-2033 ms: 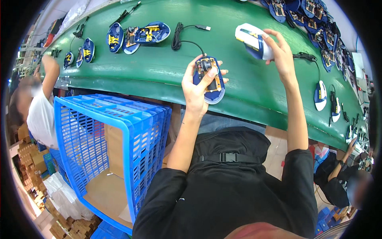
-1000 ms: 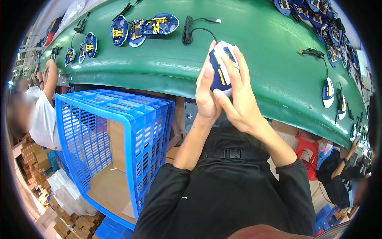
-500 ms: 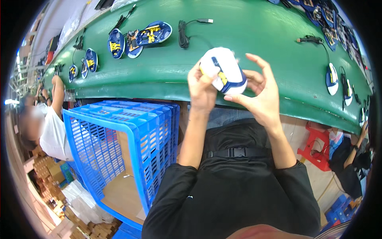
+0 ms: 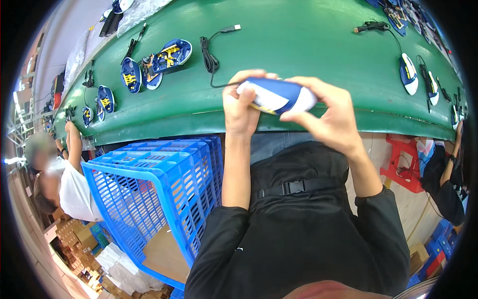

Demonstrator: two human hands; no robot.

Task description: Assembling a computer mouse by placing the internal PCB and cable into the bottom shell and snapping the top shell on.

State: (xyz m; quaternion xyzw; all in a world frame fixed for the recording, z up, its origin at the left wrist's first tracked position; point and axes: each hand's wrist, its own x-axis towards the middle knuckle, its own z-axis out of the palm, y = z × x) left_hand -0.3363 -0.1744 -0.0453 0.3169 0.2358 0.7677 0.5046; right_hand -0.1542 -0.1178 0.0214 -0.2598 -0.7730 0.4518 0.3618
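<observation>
A white and dark blue computer mouse with a bit of yellow along its lower side is held between my two hands, above the near edge of the green bench. My left hand grips its left end, thumb on the white part. Closed round the right end is my right hand, thumb below and fingers above. From the mouse's left end a black cable runs onto the bench, bundled, with a light USB plug at its tip.
Opened mouse shells with yellow insides lie left on the green bench. Assembled mice lie right. A blue plastic crate stands left below the bench, a red stool right. Co-workers sit at both sides.
The mouse has turned from its white top facing up to lying lengthwise, showing its blue side. My right hand's fingers have closed onto it. The view has shifted slightly.
</observation>
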